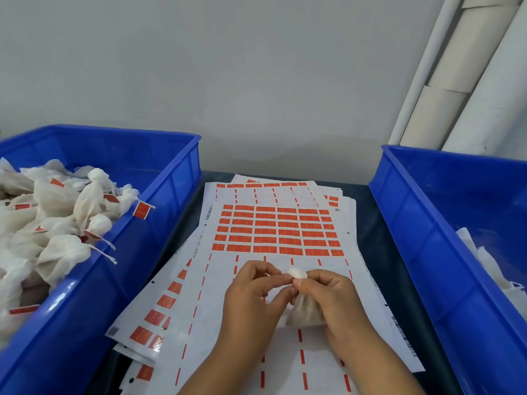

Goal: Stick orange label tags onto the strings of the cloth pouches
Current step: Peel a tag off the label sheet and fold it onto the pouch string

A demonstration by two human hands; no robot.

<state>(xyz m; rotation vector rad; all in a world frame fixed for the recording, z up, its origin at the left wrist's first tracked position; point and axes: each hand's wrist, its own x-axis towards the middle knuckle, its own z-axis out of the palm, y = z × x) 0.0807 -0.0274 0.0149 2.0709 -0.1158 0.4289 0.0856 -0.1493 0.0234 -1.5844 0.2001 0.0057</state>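
The head camera looks down on a dark tabletop (pixel 373 232) set against a pale grey wall (pixel 228 67). The landmark is the top white sheet of orange rectangular label tags (pixel 278 230), lying on a loose stack of similar sheets at the middle of the tabletop.

Over the near part of that sheet, where the tags are already peeled off and only orange dashes are left, both hands meet. The right hand (pixel 330 297) has its fingers curled round a small off-white cloth pouch (pixel 306 310), whose body hangs under the palm while its gathered white top (pixel 298 272) sticks up between the two hands. The left hand (pixel 253 292) is curled too, thumb and fingertips pinched together right at the neck of the pouch; whether it pinches the string or a tag cannot be made out.

Left of the sheet stands a blue plastic crate (pixel 171 178) heaped with tied off-white pouches (pixel 57 223), several carrying orange tags on their strings; one tag (pixel 141 210) hangs over the crate's rim. Right of the sheet stands a second blue plastic crate (pixel 422 238) with a few white cloth pieces (pixel 490 269) at its far side. Beyond that crate, pale cardboard tubes (pixel 456 69) lean on the wall.
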